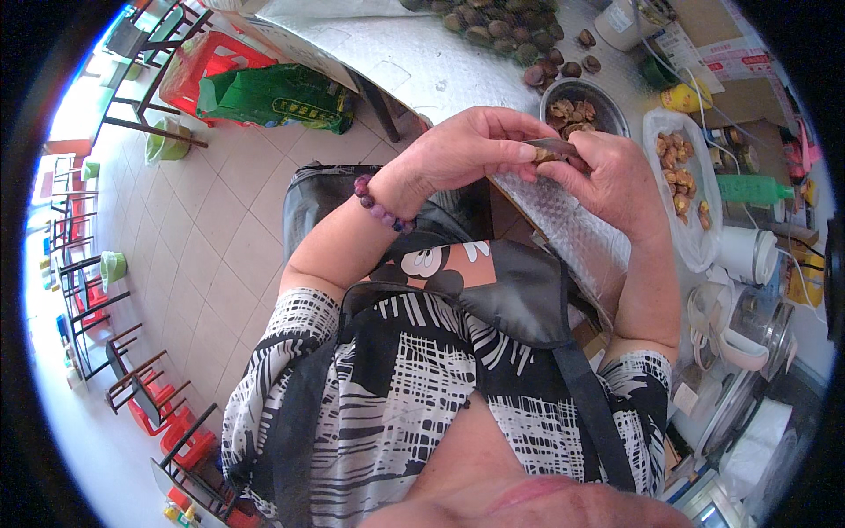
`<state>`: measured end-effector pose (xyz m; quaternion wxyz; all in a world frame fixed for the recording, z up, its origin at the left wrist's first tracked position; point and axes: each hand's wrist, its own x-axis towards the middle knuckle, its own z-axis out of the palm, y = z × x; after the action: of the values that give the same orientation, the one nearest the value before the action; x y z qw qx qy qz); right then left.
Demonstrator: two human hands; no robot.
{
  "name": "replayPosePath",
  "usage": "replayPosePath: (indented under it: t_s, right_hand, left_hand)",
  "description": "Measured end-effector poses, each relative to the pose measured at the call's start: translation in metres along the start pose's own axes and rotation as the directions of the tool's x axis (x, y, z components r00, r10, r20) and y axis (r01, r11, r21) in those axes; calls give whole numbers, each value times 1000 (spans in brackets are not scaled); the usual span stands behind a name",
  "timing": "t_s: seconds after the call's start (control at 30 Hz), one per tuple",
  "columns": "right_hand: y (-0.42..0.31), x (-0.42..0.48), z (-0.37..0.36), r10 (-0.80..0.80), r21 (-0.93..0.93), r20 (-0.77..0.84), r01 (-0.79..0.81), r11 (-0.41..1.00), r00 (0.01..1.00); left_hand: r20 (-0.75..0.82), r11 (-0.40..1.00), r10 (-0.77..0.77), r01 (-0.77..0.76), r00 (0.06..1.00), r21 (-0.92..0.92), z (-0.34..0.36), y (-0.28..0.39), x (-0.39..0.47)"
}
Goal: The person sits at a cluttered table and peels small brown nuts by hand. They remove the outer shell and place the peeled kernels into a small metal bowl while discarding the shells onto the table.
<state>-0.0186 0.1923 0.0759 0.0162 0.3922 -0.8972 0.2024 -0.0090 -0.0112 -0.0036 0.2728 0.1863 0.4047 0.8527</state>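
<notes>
My left hand [475,150], with a beaded bracelet at the wrist, pinches a small yellow-brown nut [545,156], apparently a chestnut, between thumb and fingers. My right hand [604,175] grips a small knife [553,144], its blade lying against the nut; the fingers hide the handle. Both hands meet in front of a steel bowl [620,112] that holds brown shell pieces [571,113]. Right of my right hand, a white plastic-lined tray [701,254] holds several peeled nuts [676,175]. Whole brown nuts in a net bag [502,30] lie beyond the bowl, with several loose ones [572,68] beside it.
Silver bubble foil [409,49] covers the table. A green bottle [749,189], a white lidded container [746,254] and cables crowd the right side. Left of the table, a green bag [270,99] rests by a red plastic stool [218,56]. A black apron [521,290] covers my lap.
</notes>
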Motion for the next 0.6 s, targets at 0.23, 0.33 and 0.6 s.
replayPosePath:
  t_s: [0.23, 0.33, 0.6]
  right_hand:
    - [7, 2, 6, -29, 44, -14, 30, 999, 999]
    - [8, 2, 8, -23, 68, -15, 24, 997, 1000]
    - [16, 3, 13, -66, 11, -50, 67, 998, 997]
  left_hand:
    - [-10, 1000, -6, 6, 1000, 9, 0, 2, -1]
    - [7, 997, 39, -40, 999, 63, 0, 3, 0]
    - [-23, 1000, 6, -6, 1000, 5, -3, -6, -1]
